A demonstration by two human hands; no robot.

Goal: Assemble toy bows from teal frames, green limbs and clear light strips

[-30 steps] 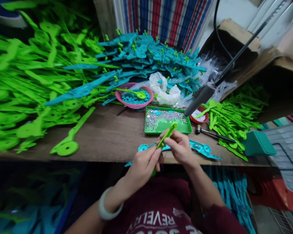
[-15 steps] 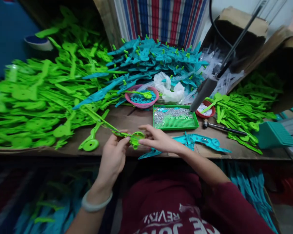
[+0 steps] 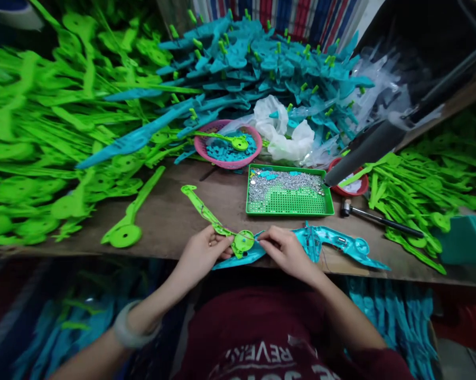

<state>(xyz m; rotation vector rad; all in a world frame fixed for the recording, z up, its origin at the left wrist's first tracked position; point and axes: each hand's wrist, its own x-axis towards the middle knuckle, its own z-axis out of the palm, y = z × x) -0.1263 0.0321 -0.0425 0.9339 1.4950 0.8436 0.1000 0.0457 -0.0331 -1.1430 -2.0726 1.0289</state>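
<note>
My left hand [image 3: 208,248] grips a long green plastic arm [image 3: 243,240] by its round, disc-shaped end, with the narrow shaft pointing up and left. A thin dark string [image 3: 233,232] runs along the arm and across the disc towards my right hand [image 3: 281,248]. Its thumb and fingers are pinched at the disc's right edge, apparently on that string. Beneath both hands lies a blue plastic half-shell [image 3: 338,240], its curved end out to the right. Part of the shell is covered by my right hand and the green arm.
Behind are a green mesh tray [image 3: 289,206] of small metal pieces and a pink basket [image 3: 200,148] of blue bits. A hammer [image 3: 384,220] lies right. Heaps of green parts [image 3: 19,137] and blue shells [image 3: 257,63] surround the workspace; a grey rod [image 3: 364,148] slants in.
The green arm has moved right and lower, over the blue shell, its disc face now turned up. My right hand has shifted from on the disc to its right edge, drawing near the string.
</note>
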